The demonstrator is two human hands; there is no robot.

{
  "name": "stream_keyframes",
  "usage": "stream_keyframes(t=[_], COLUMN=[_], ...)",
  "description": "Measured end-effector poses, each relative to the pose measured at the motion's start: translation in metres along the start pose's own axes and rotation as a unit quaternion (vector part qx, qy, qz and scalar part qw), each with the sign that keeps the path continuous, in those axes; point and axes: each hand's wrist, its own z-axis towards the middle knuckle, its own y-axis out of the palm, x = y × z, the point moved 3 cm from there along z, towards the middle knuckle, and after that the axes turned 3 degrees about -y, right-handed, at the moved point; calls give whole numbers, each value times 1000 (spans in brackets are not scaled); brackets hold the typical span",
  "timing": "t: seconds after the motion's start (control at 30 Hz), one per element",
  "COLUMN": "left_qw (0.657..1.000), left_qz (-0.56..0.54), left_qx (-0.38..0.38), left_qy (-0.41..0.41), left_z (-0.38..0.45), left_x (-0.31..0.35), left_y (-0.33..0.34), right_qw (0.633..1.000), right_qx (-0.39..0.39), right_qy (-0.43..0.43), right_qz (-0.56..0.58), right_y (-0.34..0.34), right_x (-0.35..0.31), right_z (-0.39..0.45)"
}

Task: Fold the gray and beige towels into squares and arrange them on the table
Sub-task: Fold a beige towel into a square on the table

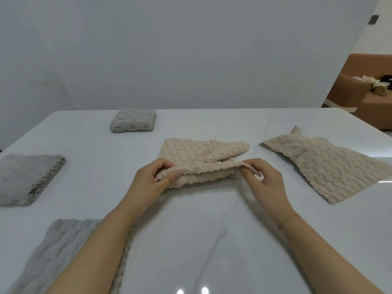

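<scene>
Head view: both hands — left hand [148,179], right hand [265,181] — have fingers pinched on the near edge of the beige towel [201,158], mid-table [191,230]. Carry that edge evenly to the far edge, corners matched. Second beige towel [331,166] lies right, unfolded; gray squares [133,119] sit far left — nothing obstructs.

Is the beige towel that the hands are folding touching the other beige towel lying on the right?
Apart. The head view shows a strip of bare table between the folded beige towel and the flat beige towel.
</scene>
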Motion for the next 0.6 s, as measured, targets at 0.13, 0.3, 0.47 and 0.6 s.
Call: stream_keyframes(t=[0.13,0.3,0.47,0.6], left_qw=[998,983,960,950], left_qz=[-45,-171,-259,-289], left_qx=[34,59,85,93], left_qy=[-8,-23,-58,-68], left_z=[2,4,8,10], left_x=[0,1,-6,-1], left_y=[-10,-15,-26,-23], right_qw=[993,957,934,938], right_qx=[-2,35,65,89], right_qy=[36,120,171,172], right_qz=[108,262,306,288], right_y=[-12,-20,-25,-27], right_x=[-4,-2,6,6], right_z=[7,12,15,18])
